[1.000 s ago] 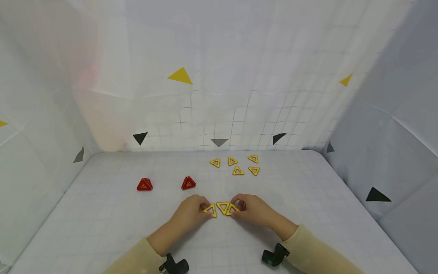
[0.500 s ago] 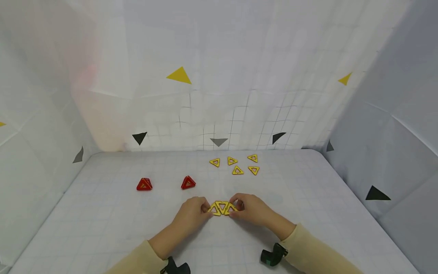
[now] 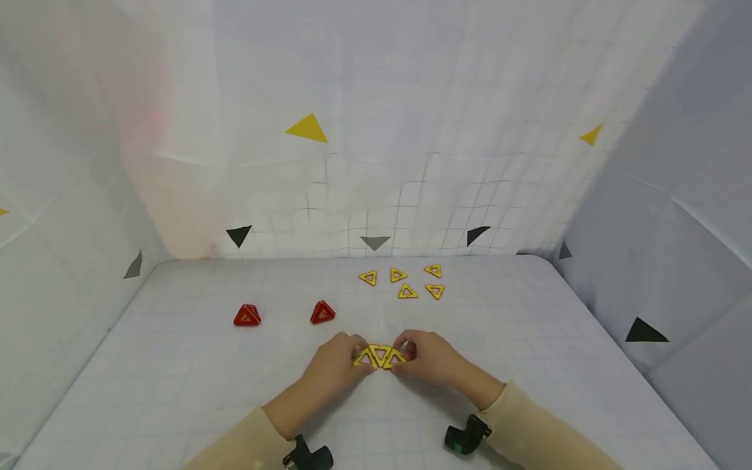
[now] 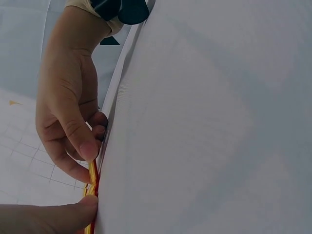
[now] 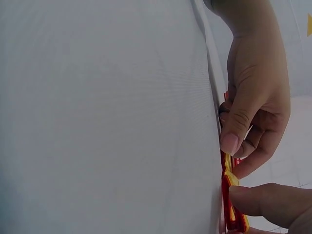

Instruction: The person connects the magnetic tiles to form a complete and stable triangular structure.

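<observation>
In the head view, three yellow triangular magnetic tiles lie edge to edge in a row near the table's middle. My left hand [image 3: 335, 360] pinches the left tile [image 3: 360, 356] between thumb and fingers. On the other side, my right hand [image 3: 433, 359] pinches the right tile [image 3: 390, 358]. Between them the middle tile [image 3: 380, 347] points its tip toward me. Fingers partly cover the outer tiles. The left wrist view shows a yellow tile [image 4: 92, 170] edge-on, low at the tabletop, under my left thumb [image 4: 88, 149].
Two red pyramids, a left one [image 3: 247, 316] and a right one [image 3: 322, 313], stand beyond my left hand on the white table [image 3: 499, 313]. Farther back lie several loose yellow triangular tiles [image 3: 408, 296]. A white cloth wall [image 3: 376, 189] with coloured triangles rises behind the table.
The left tile was apart and turned differently; my left hand has turned it and brought it right against the middle tile. The right hand has hardly moved.
</observation>
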The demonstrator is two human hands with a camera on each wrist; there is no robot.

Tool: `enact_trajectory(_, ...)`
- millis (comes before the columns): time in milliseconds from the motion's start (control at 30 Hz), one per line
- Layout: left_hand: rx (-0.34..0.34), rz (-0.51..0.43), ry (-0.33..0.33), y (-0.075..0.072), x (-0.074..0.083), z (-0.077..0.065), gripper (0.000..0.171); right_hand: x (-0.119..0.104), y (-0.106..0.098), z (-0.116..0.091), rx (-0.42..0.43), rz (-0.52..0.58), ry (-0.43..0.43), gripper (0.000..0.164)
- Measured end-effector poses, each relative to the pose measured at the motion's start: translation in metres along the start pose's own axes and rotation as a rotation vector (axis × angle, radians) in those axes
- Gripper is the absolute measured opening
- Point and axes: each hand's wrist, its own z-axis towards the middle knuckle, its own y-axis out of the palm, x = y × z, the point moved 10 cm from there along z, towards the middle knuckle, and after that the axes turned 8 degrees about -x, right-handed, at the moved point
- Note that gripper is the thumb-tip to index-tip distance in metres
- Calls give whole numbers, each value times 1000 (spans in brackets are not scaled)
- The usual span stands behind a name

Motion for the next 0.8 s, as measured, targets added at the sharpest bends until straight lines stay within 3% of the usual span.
enact_trajectory(300,-43,22,21,-2,4,1,34,1,1,-1,-19,16,52,30)
enact_trajectory(800,-70,0,6,-2,2,-2,39,-4,0,0,-19,27,23,29)
